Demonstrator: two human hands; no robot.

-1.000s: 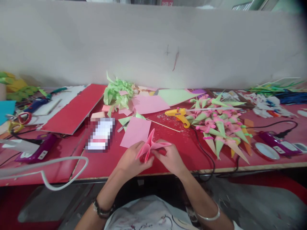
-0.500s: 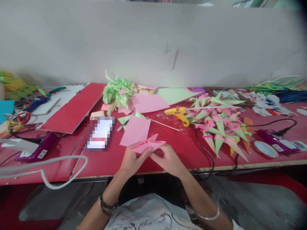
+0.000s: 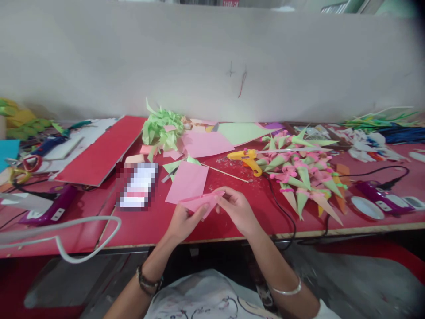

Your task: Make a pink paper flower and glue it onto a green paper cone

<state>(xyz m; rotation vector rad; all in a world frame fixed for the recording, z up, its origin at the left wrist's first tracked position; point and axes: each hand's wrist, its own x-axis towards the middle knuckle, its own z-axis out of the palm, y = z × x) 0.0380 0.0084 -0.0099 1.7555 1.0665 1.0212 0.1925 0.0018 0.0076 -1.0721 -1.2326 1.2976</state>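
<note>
A folded piece of pink paper (image 3: pixel 195 203) is held between both hands just above the table's front part. My left hand (image 3: pixel 186 222) grips its left side, with the thumb lying on the near face. At the right end, my right hand (image 3: pixel 234 207) pinches the paper's tip between thumb and fingers. Right behind them lies a flat pink sheet (image 3: pixel 187 180), partly over green paper scraps. A thin wooden stick (image 3: pixel 226 172) lies beyond the right hand. Farther back is a yellow hot glue gun (image 3: pixel 245 158), its cord running toward the front edge.
Green and pink paper cones (image 3: pixel 303 173) are heaped at the right, near a purple power strip (image 3: pixel 385 197) and a white dish (image 3: pixel 367 207). At left are a blurred phone (image 3: pixel 138 185), a red board (image 3: pixel 102 148) and a white bent tube (image 3: pixel 89 257). Crumpled green paper (image 3: pixel 162 128) sits behind.
The pink paper's two raised flaps now lie together as a flatter shape. My right hand has moved right and up, to the paper's right tip.
</note>
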